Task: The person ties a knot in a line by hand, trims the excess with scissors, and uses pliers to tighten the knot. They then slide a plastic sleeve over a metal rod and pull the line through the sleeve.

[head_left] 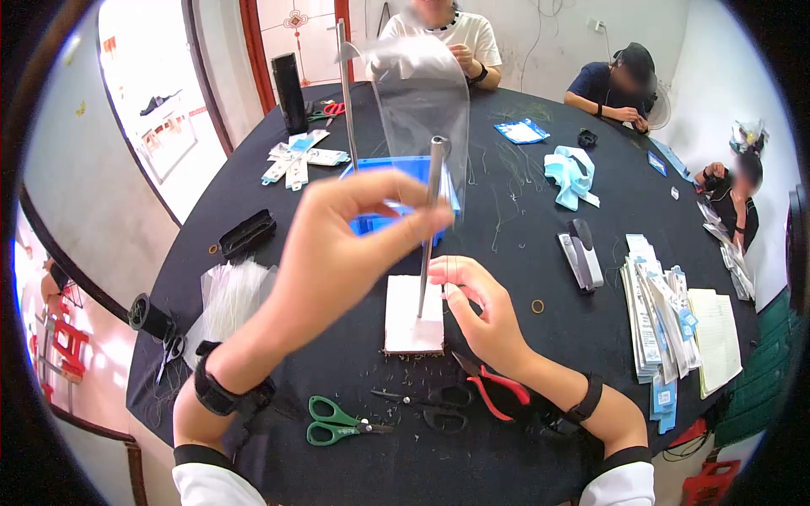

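A thin metal rod (428,236) stands upright on a white block (413,329). Beside the rod's upper part, my left hand (354,244) is closed, thumb and forefinger brought together; blur hides what they hold, if anything. My right hand (485,316) is lower, close to the right side of the rod's base, its thumb and fingers pinched on a thin line that is barely visible. Behind the rod are a clear plastic sheet (413,93) and a blue tray (363,223).
Green scissors (333,422), black scissors (443,409) and red-handled pliers (502,392) lie in front. Right are a stapler (580,257) and packets (654,320). Clear strips (232,299) and a black spool (152,316) lie left. Several people sit around the table.
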`<action>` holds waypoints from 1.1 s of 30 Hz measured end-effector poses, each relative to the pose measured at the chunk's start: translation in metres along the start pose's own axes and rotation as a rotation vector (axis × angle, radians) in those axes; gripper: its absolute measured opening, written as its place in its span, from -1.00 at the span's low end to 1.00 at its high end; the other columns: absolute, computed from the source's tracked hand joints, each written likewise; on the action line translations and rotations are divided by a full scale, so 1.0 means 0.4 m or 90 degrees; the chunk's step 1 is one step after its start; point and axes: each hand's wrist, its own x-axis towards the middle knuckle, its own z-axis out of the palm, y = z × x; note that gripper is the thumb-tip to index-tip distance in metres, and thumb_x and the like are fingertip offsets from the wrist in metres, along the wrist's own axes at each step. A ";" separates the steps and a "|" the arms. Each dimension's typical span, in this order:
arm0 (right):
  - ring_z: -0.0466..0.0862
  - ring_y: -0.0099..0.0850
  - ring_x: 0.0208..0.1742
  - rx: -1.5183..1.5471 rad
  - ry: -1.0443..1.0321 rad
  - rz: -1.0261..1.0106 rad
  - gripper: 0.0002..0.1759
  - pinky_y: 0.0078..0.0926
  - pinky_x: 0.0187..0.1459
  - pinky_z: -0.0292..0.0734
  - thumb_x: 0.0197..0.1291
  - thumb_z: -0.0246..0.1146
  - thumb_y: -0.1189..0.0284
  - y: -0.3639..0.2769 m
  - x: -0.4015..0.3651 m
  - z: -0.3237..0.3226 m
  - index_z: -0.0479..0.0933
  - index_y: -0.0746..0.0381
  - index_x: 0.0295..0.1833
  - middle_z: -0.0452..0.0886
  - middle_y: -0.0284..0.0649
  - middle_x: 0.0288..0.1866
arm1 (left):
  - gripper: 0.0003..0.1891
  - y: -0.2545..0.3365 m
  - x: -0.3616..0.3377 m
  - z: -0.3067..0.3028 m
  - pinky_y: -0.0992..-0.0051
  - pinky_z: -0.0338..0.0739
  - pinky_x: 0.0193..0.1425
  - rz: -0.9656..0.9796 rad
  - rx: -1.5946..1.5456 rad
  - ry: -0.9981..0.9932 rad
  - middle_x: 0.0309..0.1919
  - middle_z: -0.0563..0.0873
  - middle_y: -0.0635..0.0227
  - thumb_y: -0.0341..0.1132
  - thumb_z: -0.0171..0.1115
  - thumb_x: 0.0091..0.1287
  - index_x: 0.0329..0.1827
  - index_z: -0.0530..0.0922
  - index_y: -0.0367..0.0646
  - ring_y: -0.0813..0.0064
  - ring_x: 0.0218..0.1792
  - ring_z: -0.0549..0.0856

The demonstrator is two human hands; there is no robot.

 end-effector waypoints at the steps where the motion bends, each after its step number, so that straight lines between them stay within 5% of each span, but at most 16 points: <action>1: 0.56 -0.39 0.01 -0.005 0.001 0.007 -0.75 -0.45 -0.01 0.48 0.21 0.05 0.56 0.001 -0.002 0.000 0.48 0.32 0.00 0.51 -0.13 0.03 | -0.86 -0.015 -0.013 0.006 0.53 0.47 -0.02 -0.007 0.052 -0.021 -0.27 0.71 0.29 -0.38 0.29 0.19 -0.29 0.64 -0.29 0.60 -0.18 0.63; 4: 0.59 -0.42 -0.10 -0.015 0.030 0.028 -0.82 -0.51 -0.07 0.49 0.28 0.05 0.52 -0.012 -0.004 0.006 0.53 0.36 -0.13 0.58 -0.15 -0.14 | -0.78 -0.034 -0.034 0.005 0.50 0.46 0.04 -0.058 0.147 -0.146 -0.23 0.72 0.25 -0.38 0.32 0.17 -0.18 0.63 -0.34 0.55 -0.14 0.64; 9: 0.61 -0.44 -0.20 -0.035 0.030 0.023 -0.81 -0.56 -0.14 0.47 0.29 0.07 0.51 -0.007 -0.004 0.010 0.55 0.39 -0.23 0.60 -0.16 -0.26 | -0.66 0.011 -0.024 0.013 0.48 0.45 0.11 0.021 0.038 -0.015 -0.14 0.69 0.20 -0.38 0.26 0.25 0.03 0.53 -0.38 0.50 -0.06 0.64; 16: 0.60 -0.47 -0.23 -0.036 0.045 0.048 -0.80 -0.58 -0.17 0.46 0.30 0.09 0.47 -0.006 -0.014 0.033 0.56 0.37 -0.14 0.60 -0.15 -0.23 | -0.76 0.020 -0.021 0.027 0.47 0.56 0.00 -0.029 -0.164 0.045 -0.20 0.70 0.12 -0.45 0.15 0.32 -0.02 0.53 -0.42 0.41 -0.15 0.69; 33: 0.57 -0.59 -0.24 0.062 0.057 0.115 -0.74 -0.60 -0.18 0.47 0.35 0.07 0.40 0.002 -0.021 0.052 0.55 0.33 -0.02 0.63 -0.23 -0.26 | -0.77 -0.087 -0.063 0.070 0.50 0.54 0.04 -0.158 -0.162 -0.013 -0.18 0.70 0.14 -0.46 0.19 0.29 -0.07 0.56 -0.44 0.48 -0.12 0.66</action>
